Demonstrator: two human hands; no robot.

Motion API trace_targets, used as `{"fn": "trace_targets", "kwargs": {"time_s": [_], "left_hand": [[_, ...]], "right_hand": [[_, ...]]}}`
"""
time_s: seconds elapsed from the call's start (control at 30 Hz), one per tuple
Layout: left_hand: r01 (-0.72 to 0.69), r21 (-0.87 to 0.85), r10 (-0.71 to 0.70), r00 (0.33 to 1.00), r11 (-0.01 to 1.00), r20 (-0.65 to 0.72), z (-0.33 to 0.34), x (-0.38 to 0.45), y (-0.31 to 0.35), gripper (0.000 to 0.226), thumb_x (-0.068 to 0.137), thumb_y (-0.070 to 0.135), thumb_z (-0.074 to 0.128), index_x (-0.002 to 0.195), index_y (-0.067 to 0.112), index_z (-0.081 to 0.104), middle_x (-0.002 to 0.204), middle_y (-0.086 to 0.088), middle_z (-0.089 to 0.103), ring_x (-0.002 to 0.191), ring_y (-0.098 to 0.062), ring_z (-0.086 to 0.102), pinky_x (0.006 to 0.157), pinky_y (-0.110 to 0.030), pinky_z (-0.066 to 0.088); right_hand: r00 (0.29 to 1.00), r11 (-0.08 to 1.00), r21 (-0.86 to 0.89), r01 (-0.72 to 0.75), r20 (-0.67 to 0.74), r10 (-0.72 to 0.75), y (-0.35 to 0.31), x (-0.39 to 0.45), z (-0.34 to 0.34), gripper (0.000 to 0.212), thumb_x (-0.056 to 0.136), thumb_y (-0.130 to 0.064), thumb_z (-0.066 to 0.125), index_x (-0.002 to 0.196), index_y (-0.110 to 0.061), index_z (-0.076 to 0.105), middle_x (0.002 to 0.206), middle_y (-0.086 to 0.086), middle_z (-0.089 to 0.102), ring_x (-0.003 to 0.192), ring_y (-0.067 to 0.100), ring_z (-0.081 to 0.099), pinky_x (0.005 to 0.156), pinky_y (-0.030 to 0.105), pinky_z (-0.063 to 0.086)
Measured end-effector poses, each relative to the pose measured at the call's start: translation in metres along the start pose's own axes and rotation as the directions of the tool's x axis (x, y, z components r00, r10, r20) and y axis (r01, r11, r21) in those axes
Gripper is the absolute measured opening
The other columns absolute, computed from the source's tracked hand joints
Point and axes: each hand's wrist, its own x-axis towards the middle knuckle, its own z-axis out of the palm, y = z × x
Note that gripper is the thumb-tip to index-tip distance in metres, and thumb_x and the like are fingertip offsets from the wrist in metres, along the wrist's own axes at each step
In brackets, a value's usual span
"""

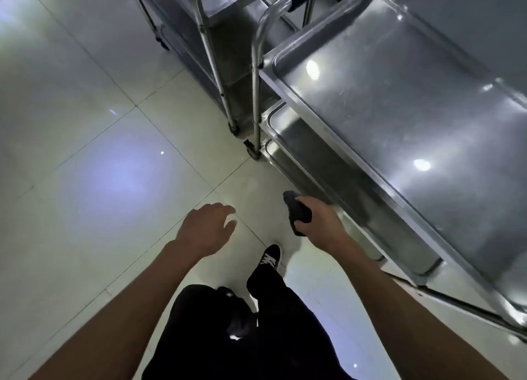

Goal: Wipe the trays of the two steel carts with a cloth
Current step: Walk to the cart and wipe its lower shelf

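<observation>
Two steel carts stand ahead and to my right. The near cart's top tray [399, 100] is shiny and bare, with lower trays [336, 163] showing beneath its left edge. The far cart [216, 51] stands behind it at the top centre, its trays mostly hidden by its frame. My right hand [319, 223] is shut on a dark cloth [296, 211], held in the air just left of the near cart's lower tray edge. My left hand [205, 228] hangs over the floor with fingers apart, holding nothing.
Pale glossy floor tiles [99, 151] fill the left and centre. The near cart's caster wheel [252, 148] and curved handle bar [265, 31] stand by the gap between the carts. My black trousers and a black shoe [271, 257] are below my hands.
</observation>
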Motion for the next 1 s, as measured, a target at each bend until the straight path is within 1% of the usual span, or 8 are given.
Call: {"fn": "trace_targets", "kwargs": {"time_s": [0.17,0.3,0.4,0.6,0.7,0.8,0.93,1.0], "left_hand": [[-0.125,0.008,0.125,0.990,0.992,0.069,-0.005,0.058,0.004,0.041,0.102,0.042,0.046,0.140,0.028,0.053,0.129,0.006,0.062,0.122,-0.017,0.055,0.101,-0.040,0.044],[-0.229,0.022,0.224,0.964,0.973,0.147,-0.006,0.101,-0.002,0.040,0.102,0.041,0.047,0.139,0.028,0.055,0.127,0.005,0.062,0.120,-0.017,0.056,0.100,-0.039,0.044],[-0.312,0.034,0.300,0.933,0.949,0.197,-0.009,0.133,-0.018,0.040,0.102,0.039,0.047,0.138,0.027,0.055,0.127,0.005,0.063,0.120,-0.017,0.056,0.100,-0.040,0.045],[-0.459,0.085,0.418,0.859,0.884,0.294,-0.019,0.193,-0.083,0.038,0.102,0.039,0.047,0.138,0.028,0.056,0.132,0.005,0.060,0.123,-0.016,0.054,0.101,-0.037,0.044],[-0.436,0.094,0.395,0.872,0.895,0.288,-0.019,0.225,-0.123,0.037,0.101,0.039,0.049,0.137,0.031,0.057,0.135,0.007,0.059,0.126,-0.016,0.052,0.098,-0.034,0.041],[-0.419,0.100,0.381,0.885,0.903,0.267,-0.007,0.255,-0.153,0.036,0.101,0.040,0.049,0.135,0.033,0.058,0.133,0.011,0.060,0.125,-0.015,0.052,0.098,-0.033,0.041],[-0.395,0.123,0.354,0.898,0.910,0.261,0.021,0.288,-0.190,0.034,0.100,0.043,0.049,0.132,0.036,0.058,0.130,0.014,0.062,0.121,-0.014,0.055,0.096,-0.033,0.044],[-0.367,0.132,0.327,0.910,0.921,0.253,0.036,0.301,-0.210,0.033,0.099,0.043,0.050,0.130,0.036,0.060,0.128,0.015,0.063,0.119,-0.014,0.056,0.096,-0.035,0.046]], "right_hand": [[0.989,0.990,0.092,-0.105,-0.093,0.113,0.004,0.015,0.012,0.061,0.081,-0.019,0.076,0.139,-0.022,0.056,0.135,-0.003,0.060,0.117,0.017,0.058,0.091,0.019,0.038],[0.964,0.964,0.159,-0.213,-0.128,0.234,0.002,0.028,0.028,0.061,0.081,-0.018,0.075,0.139,-0.023,0.055,0.134,-0.003,0.060,0.116,0.017,0.058,0.093,0.023,0.044],[0.927,0.928,0.215,-0.306,-0.155,0.341,-0.004,0.036,0.047,0.062,0.081,-0.017,0.073,0.140,-0.024,0.054,0.136,-0.003,0.060,0.115,0.018,0.059,0.097,0.031,0.048],[0.796,0.791,0.382,-0.477,-0.192,0.573,-0.025,0.052,0.107,0.061,0.080,-0.013,0.073,0.137,-0.025,0.056,0.130,-0.004,0.062,0.111,0.016,0.060,0.096,0.032,0.049],[0.751,0.733,0.440,-0.519,-0.175,0.637,-0.026,0.074,0.142,0.061,0.080,-0.014,0.072,0.138,-0.025,0.056,0.127,-0.004,0.062,0.109,0.017,0.060,0.096,0.034,0.050],[0.727,0.685,0.488,-0.541,-0.137,0.673,-0.020,0.103,0.179,0.059,0.081,-0.014,0.071,0.136,-0.028,0.057,0.120,-0.006,0.064,0.105,0.016,0.061,0.091,0.029,0.050],[0.748,0.671,0.538,-0.511,-0.107,0.655,0.001,0.149,0.225,0.058,0.079,-0.014,0.073,0.133,-0.029,0.059,0.112,-0.009,0.065,0.100,0.011,0.061,0.077,0.012,0.044],[0.770,0.701,0.527,-0.481,-0.128,0.625,0.016,0.174,0.241,0.060,0.080,-0.014,0.074,0.135,-0.029,0.058,0.117,-0.009,0.064,0.103,0.011,0.060,0.084,0.016,0.045]]}}
